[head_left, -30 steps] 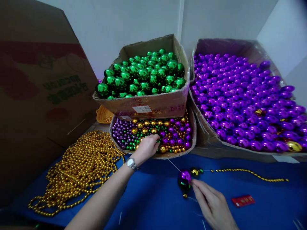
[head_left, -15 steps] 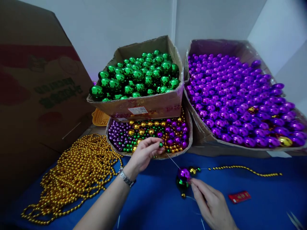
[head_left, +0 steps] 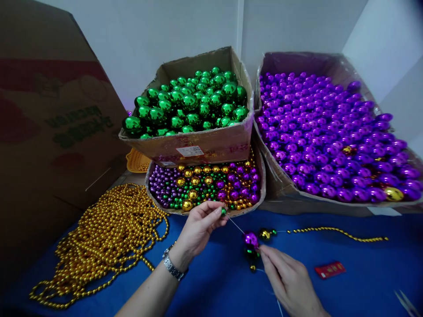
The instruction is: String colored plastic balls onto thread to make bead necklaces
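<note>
Between thumb and fingers, my left hand (head_left: 202, 225) pinches a small green bead (head_left: 224, 211) just in front of the mixed-bead box. A thin pale string (head_left: 235, 225) runs from that bead to a shiny purple ball (head_left: 251, 239). Below the purple ball sits a dark green ball (head_left: 251, 252), and a small gold bead (head_left: 253, 268) lies under it. My right hand (head_left: 291, 279) is closed with its fingertips at the side of these two balls. Beyond them, a gold ball (head_left: 265, 234) and a string of small gold beads (head_left: 337, 231) stretch to the right on the blue cloth.
Open boxes hold green balls (head_left: 190, 103), purple balls (head_left: 317, 132) and mixed beads (head_left: 194, 181). Gold bead strands (head_left: 112, 237) are heaped at left beside a tall carton (head_left: 49, 145). A red packet (head_left: 330, 270) and scissors-like metal tips (head_left: 406, 303) lie at right.
My left hand has come down and slightly right with the green bead, away from the mixed-bead box and nearer the purple ball. The two large balls and my right hand have shifted slightly left.
</note>
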The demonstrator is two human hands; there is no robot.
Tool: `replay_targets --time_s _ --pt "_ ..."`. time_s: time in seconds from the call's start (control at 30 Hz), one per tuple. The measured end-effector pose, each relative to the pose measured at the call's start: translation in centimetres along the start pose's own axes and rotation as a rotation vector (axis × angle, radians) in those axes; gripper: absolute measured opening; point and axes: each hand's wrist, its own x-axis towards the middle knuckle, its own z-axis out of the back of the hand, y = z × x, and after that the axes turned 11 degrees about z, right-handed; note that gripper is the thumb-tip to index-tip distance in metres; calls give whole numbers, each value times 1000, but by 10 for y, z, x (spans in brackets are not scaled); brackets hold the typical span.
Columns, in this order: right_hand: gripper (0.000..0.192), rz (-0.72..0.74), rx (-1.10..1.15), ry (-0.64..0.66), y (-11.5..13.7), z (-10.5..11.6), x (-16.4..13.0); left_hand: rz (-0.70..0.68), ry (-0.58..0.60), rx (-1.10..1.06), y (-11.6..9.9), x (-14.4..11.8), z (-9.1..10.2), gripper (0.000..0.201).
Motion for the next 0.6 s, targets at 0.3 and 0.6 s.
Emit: replay_targets --time_s 0.3,0.6 --pt "26 -84 85 -46 1 -3 1 -243 -68 693 -12 1 -1 31" --pt "24 -138 87 -50 -4 -2 -4 -312 -86 1382 -18 65 15 21"
